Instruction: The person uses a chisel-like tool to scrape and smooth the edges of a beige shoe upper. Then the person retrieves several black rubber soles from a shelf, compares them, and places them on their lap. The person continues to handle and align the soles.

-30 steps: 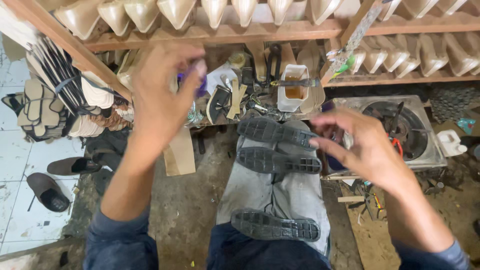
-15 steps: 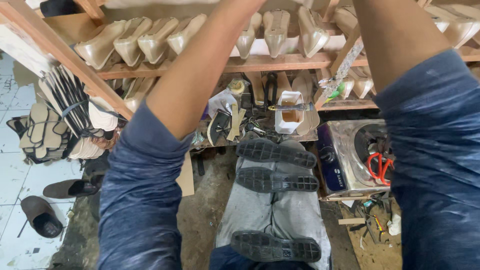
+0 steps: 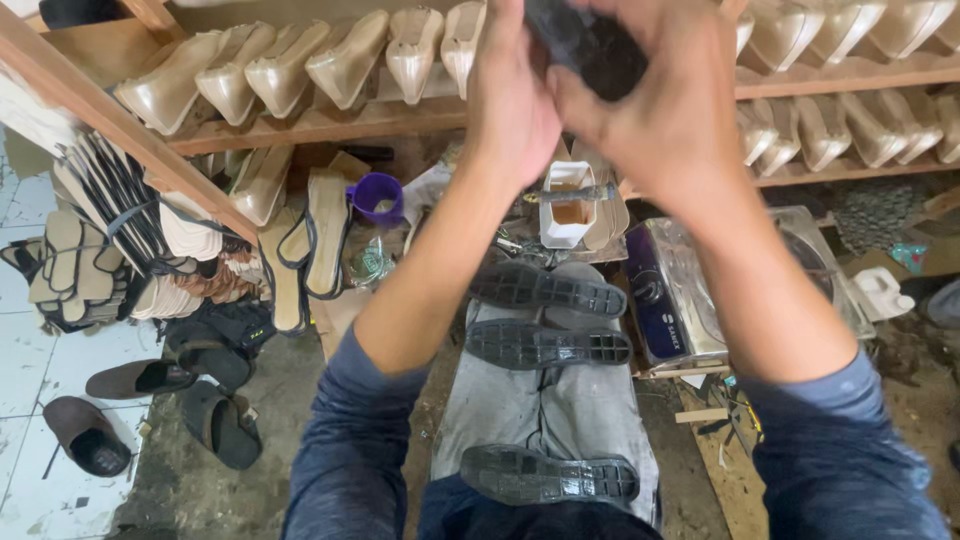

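Step in hand: both hands are raised in front of the wooden shelf (image 3: 330, 125) and close around one dark object (image 3: 590, 45), probably a sole or shoe part; it looks like handling or working that piece by hand, though its exact kind cannot be told.
Left hand (image 3: 510, 105): pressed against the dark object from its left side, fingers up along it; whether it grips or only steadies cannot be told.
Right hand (image 3: 665, 110): curled over the dark object, grasping it from the right and below.
Dark object: held high between the hands, in front of the shelf's upper edge, well above the lap.
Next move calls for: a firm two-handed hold and room in front of the shelf, since the beige shoe lasts (image 3: 345, 60) stand close behind the hands.
Black treaded soles (image 3: 548, 345): three, lying crosswise on a grey cloth (image 3: 540, 410) over the lap, below the shelf.
White tub (image 3: 567, 203): one, with brownish contents, under the shelf.
Purple cup (image 3: 377, 197): one, left of the tub.
Beige shoe lasts: at least six on the shelf left of the hands, more to the right, partly hidden.
Sandals on the floor (image 3: 150, 410): about four, far left and below the shelf.
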`<state>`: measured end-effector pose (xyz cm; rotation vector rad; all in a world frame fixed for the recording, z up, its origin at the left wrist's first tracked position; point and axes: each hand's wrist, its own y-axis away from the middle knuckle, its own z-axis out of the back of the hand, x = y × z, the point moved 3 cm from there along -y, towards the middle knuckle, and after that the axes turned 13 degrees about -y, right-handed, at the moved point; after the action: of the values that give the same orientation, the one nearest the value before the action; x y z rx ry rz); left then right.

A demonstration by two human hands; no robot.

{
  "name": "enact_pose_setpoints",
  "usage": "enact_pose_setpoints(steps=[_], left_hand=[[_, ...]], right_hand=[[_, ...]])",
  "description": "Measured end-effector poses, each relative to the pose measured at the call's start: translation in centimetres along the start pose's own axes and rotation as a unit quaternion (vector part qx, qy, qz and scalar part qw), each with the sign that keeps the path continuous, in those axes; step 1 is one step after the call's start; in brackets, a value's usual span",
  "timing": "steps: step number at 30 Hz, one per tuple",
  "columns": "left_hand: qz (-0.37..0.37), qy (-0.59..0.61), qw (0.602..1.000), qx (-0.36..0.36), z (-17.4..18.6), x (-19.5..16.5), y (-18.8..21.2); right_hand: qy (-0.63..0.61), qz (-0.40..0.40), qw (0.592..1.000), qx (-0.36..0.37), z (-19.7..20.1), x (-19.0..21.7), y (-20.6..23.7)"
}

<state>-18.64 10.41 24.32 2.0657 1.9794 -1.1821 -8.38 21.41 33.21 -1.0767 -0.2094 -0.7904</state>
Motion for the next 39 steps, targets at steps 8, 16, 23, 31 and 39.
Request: enact_pose_setpoints(steps=[8, 16, 23, 31, 39], left_hand=[[0.007, -0.032, 0.999, 0.021, 1.5, 3.1, 18.8], [0.061, -0.126, 0.983, -0.121, 5.3, 5.7, 23.1], [0.075, -0.213, 0.962, -0.153, 5.9, 4.6, 21.5], [0.043, -0.298, 0.945, -0.129, 4.6, 2.6, 19.5], [0.071, -0.252, 0.955, -0.138, 3.7, 1.7, 19.1]], right_hand=[[-0.097, -0.125, 0.986, -0.051, -4.9, 1.3, 15.3], [-0.113, -0.185, 0.976, -0.036, -6.0, -0.9, 19.0], [-0.356, -0.274, 0.893, -0.027, -6.6, -3.5, 20.0], [-0.758, -0.306, 0.576, -0.031, -7.0, -8.0, 20.5], [-0.806, -0.333, 0.488, -0.036, -9.2, -9.6, 22.1]])
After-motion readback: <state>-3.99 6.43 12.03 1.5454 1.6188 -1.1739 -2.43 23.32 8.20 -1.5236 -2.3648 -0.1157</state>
